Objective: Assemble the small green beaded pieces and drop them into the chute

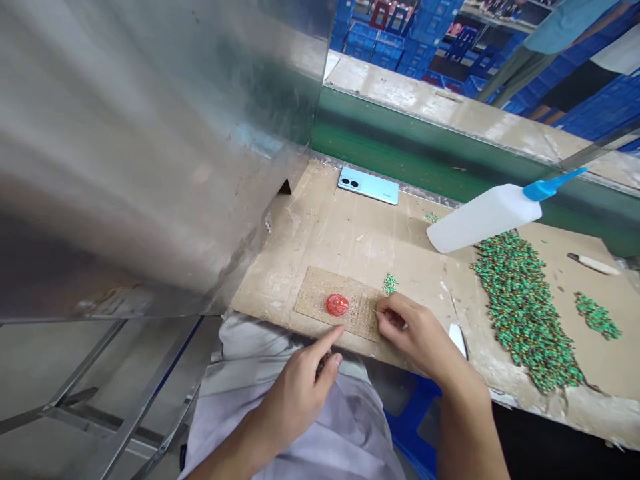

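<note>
Your right hand (417, 330) is over the right end of a speckled cork board (320, 300), thumb and fingertips pinched nearly shut on what seems a tiny green piece (374, 311), too small to be sure. A red translucent blob (337, 305) lies mid-board, and your left hand (295, 400) sits at the near edge, index finger extended almost to the board, its grip unclear. A low, steady pinch suits pieces this small, with a heap of green beaded pieces (523, 313) off to the right.
</note>
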`<state>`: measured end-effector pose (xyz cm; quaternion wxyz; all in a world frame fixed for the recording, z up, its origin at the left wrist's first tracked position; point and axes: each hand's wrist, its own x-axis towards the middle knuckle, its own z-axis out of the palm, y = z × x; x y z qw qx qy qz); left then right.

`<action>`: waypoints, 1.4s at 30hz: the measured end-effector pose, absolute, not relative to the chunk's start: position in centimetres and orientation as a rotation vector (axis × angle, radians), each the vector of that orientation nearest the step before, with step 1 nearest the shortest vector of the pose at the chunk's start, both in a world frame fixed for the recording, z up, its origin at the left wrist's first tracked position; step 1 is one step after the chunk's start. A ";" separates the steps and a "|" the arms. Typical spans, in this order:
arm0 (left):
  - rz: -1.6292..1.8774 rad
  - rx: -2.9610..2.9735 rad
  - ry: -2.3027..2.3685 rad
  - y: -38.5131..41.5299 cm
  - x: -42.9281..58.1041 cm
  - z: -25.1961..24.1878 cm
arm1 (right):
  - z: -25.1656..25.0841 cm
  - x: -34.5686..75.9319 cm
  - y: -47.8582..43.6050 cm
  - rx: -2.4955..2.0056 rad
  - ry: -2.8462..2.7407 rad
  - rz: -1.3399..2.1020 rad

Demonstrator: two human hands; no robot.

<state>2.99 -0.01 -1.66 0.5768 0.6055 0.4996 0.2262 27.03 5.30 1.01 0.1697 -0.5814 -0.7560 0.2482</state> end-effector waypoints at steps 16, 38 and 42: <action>0.855 0.728 0.949 -0.4 2.3 -1.1 | 3.1 25.2 0.7 -1.420 -1.914 0.831; 1.014 0.852 0.963 -1.0 -0.4 -0.9 | 2.9 18.4 -0.2 -1.148 -1.526 1.325; 1.092 0.941 0.960 -0.8 -0.5 -0.7 | 2.3 17.8 -0.4 -1.074 -1.405 1.385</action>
